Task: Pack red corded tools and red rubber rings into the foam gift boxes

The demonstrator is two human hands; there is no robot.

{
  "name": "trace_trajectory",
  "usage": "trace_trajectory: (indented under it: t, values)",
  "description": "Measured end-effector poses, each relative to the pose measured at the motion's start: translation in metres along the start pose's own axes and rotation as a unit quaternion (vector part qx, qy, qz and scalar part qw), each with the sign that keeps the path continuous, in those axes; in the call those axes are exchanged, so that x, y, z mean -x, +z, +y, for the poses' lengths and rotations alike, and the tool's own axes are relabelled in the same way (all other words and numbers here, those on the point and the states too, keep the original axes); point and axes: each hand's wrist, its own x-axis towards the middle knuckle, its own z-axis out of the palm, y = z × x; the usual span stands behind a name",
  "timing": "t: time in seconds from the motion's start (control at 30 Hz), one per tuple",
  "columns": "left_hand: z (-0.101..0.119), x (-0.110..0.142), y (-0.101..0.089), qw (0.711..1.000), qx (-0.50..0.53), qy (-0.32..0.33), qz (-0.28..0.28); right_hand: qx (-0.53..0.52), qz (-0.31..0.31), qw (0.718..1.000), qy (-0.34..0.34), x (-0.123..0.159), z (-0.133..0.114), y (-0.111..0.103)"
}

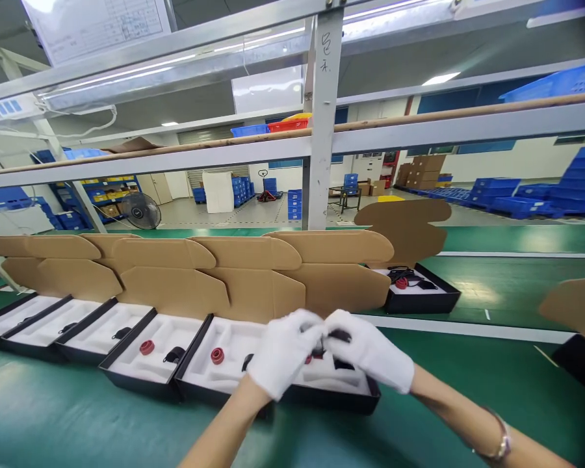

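My left hand [283, 351] and my right hand [368, 350] both wear white gloves. They meet over the nearest open black box [277, 390], which has a white foam insert. Together the fingers pinch a small black part [340, 336], and a bit of red shows just below it. A red round part [217, 355] sits in the same box's insert, left of my hands. The box's brown cardboard lid [258, 273] stands open behind.
Several more open black boxes [141, 354] with brown lids run to the left on the green bench top. Another box [422, 292] holding black and red parts sits on the far belt. A metal shelf post [324, 117] rises ahead. Blue crates [531, 195] are stacked beyond.
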Motion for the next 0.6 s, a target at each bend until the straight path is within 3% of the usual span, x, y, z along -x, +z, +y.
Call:
trace_trajectory:
  t: [0.07,0.13,0.2,0.27,0.37,0.43,0.47,0.53,0.6]
  values:
    - [-0.003,-0.036,0.016,0.957,-0.246,0.126,0.086,0.011,0.087,0.994,0.060,0.008,0.004,0.012]
    - [-0.014,-0.064,0.042,0.908,-0.365,0.198,0.061,0.024,0.095,0.993,0.064,0.021,0.016,0.018]
    - [-0.027,-0.080,0.071,0.893,-0.387,0.229,-0.014,0.011,0.070,0.995,0.063,0.037,0.030,0.016]
    - [-0.035,-0.083,0.093,0.875,-0.414,0.245,-0.059,0.003,0.060,0.992,0.109,0.048,0.043,0.011]
    - [-0.033,-0.072,0.099,0.850,-0.437,0.282,-0.083,0.080,0.074,0.985,0.133,0.042,0.060,0.012]
    - [-0.032,-0.056,0.076,0.842,-0.424,0.315,-0.109,0.146,0.053,0.986,0.066,0.025,0.070,0.025]
    - [-0.035,-0.047,0.057,0.849,-0.414,0.305,-0.120,0.168,0.020,0.985,0.025,0.016,0.074,0.034]
    - [-0.052,-0.024,0.002,0.884,-0.400,0.215,-0.115,0.210,-0.047,0.976,-0.026,0.003,0.081,0.053]
    - [-0.084,0.003,-0.064,0.901,-0.423,0.093,-0.031,0.249,-0.077,0.964,-0.047,-0.003,0.087,0.068]
